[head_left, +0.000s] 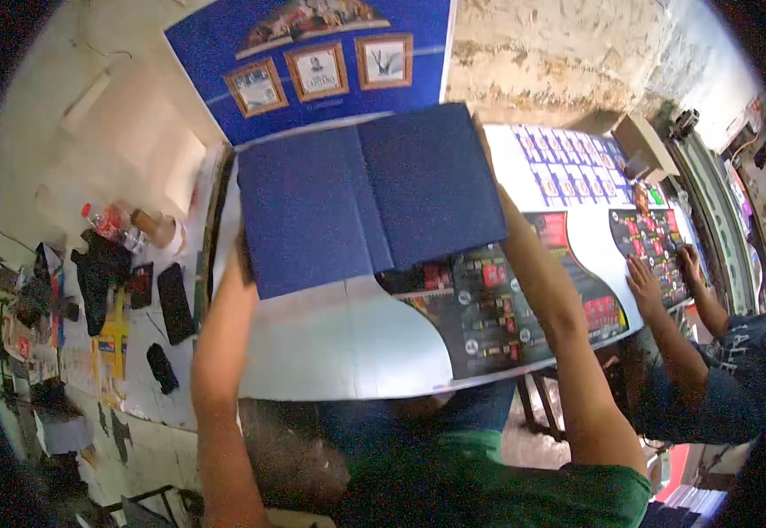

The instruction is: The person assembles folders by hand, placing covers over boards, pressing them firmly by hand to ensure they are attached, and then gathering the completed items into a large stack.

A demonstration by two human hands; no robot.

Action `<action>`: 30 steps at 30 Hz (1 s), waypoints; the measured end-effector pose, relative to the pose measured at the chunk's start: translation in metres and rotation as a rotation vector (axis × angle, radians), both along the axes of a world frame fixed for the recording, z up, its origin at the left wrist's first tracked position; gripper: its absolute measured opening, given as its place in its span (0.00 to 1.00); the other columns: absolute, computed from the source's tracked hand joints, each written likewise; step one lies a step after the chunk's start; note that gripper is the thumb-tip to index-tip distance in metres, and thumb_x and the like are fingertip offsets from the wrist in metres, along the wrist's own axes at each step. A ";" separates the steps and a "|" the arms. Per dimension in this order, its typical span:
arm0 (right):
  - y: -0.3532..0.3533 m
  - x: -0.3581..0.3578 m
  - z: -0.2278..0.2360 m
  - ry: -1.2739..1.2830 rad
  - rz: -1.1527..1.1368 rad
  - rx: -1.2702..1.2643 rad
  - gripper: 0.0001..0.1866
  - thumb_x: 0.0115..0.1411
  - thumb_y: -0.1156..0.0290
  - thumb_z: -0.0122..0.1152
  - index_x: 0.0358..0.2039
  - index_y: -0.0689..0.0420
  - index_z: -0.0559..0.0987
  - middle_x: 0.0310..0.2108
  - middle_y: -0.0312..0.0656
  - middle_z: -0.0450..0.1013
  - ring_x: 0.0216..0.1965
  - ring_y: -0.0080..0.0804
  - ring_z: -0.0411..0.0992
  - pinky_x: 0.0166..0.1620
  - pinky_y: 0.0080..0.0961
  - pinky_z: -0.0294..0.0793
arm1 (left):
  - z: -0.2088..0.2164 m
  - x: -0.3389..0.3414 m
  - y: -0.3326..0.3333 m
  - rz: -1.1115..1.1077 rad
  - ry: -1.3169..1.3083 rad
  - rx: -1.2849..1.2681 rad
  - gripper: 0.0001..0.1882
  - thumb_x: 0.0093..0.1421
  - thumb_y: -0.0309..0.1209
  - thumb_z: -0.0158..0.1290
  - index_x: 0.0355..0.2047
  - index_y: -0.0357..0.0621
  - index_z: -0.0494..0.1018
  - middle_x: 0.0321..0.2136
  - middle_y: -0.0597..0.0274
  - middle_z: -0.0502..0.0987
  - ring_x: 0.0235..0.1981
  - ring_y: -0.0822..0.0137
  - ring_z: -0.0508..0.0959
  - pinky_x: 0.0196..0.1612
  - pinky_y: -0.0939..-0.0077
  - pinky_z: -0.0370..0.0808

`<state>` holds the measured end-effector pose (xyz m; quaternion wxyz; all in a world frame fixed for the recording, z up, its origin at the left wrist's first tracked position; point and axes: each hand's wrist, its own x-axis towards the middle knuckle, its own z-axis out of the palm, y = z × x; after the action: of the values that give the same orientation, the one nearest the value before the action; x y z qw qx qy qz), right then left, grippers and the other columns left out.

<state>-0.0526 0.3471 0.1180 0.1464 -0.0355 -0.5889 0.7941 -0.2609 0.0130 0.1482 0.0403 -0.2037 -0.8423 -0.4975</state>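
Note:
A large dark blue hardcover folder (308,207) is spread open above the table, its spine crease running down the middle. My left hand (245,260) holds its left edge, with the fingers hidden behind the cover. At the folder's right edge my right hand (487,158) grips it from the side, and most of the fingers are out of sight. Under the folder lies the white tabletop (330,343), with a dark printed sheet (497,308) showing red pictures to the right.
A co-worker's hands (647,283) rest on another dark printed sheet at the right. Behind stand a blue poster (264,57) with framed pictures and a cardboard box (645,145). At left, a side surface holds a plastic bottle (112,222), a black phone (175,304) and a computer mouse (162,368).

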 end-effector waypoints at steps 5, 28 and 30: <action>-0.008 0.001 -0.008 0.066 0.040 -0.049 0.53 0.66 0.25 0.39 0.75 0.57 0.57 0.68 0.59 0.63 0.66 0.48 0.65 0.67 0.40 0.65 | 0.012 0.004 -0.033 0.029 0.107 -0.046 0.38 0.71 0.54 0.48 0.69 0.35 0.64 0.69 0.49 0.64 0.70 0.56 0.63 0.73 0.62 0.55; -0.015 0.025 -0.002 0.281 -0.038 0.066 0.50 0.67 0.29 0.37 0.75 0.58 0.56 0.67 0.58 0.64 0.66 0.46 0.66 0.69 0.37 0.61 | -0.037 0.091 -0.075 -0.015 -0.114 0.234 0.34 0.71 0.45 0.50 0.67 0.32 0.66 0.72 0.52 0.61 0.73 0.62 0.59 0.76 0.67 0.47; -0.014 0.027 -0.004 0.267 -0.100 0.105 0.52 0.66 0.28 0.34 0.75 0.59 0.56 0.65 0.61 0.65 0.64 0.47 0.67 0.69 0.37 0.60 | -0.026 0.102 -0.059 0.028 -0.123 0.214 0.32 0.69 0.42 0.50 0.67 0.32 0.67 0.69 0.52 0.66 0.71 0.63 0.63 0.75 0.69 0.50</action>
<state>-0.0261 0.3328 0.1145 0.2646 0.0487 -0.6023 0.7516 -0.1593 -0.0459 0.1220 0.0171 -0.1555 -0.7880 -0.5955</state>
